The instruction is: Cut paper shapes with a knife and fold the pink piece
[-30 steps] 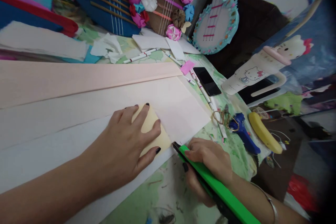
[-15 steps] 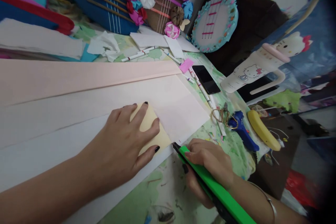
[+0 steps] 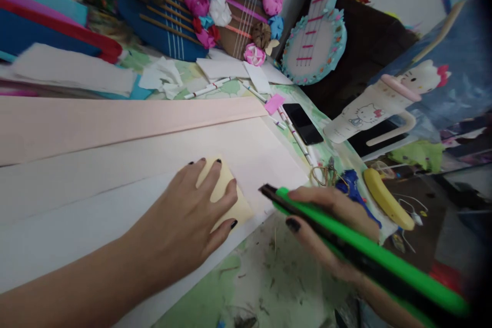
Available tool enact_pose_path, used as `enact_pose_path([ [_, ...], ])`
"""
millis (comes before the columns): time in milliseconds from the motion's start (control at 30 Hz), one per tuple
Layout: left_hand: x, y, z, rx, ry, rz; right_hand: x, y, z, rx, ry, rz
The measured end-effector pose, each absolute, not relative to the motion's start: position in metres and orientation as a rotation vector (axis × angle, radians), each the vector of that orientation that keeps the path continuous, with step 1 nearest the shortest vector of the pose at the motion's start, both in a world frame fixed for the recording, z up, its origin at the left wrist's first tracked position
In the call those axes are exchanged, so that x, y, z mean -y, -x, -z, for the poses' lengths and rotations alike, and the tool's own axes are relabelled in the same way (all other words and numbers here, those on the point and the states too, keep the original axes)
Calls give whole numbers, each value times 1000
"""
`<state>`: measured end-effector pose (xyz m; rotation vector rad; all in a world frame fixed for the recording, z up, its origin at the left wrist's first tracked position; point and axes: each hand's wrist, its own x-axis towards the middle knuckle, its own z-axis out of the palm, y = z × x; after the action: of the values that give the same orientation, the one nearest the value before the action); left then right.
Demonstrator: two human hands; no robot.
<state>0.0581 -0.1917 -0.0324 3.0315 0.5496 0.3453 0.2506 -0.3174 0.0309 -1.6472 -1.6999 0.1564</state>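
My left hand [image 3: 188,220] lies flat with the fingers spread, pressing a yellow card [image 3: 238,209] down on the white sheet [image 3: 249,154]. The card sits near the sheet's near right corner, with my thumb along its lower edge and my fingertips across its top. My right hand [image 3: 334,215] is closed round a green cutter [image 3: 346,246], fingers wrapped over its body. Its dark tip points left, just beside the card's right edge and over the sheet. The tip looks raised off the paper, though from this angle I cannot be sure. A pink sheet [image 3: 115,123] lies beyond the white one. To the right are scissors [image 3: 321,175], a blue glue gun [image 3: 348,184], a phone [image 3: 303,123] and a cup [image 3: 365,115].
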Motion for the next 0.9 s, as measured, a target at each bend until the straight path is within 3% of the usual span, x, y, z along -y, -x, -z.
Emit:
enact_pose_path([
  [133,194,-59,32,-548,-3049,-294,273,-266,-37,1487,1476,-410],
  [467,196,-59,33,-577,-3054,-482,157,-259,-2,1348,972,-1492],
  [900,198,-59,34,-651,-3073,-514,147,-256,18,1497,1157,-1280],
])
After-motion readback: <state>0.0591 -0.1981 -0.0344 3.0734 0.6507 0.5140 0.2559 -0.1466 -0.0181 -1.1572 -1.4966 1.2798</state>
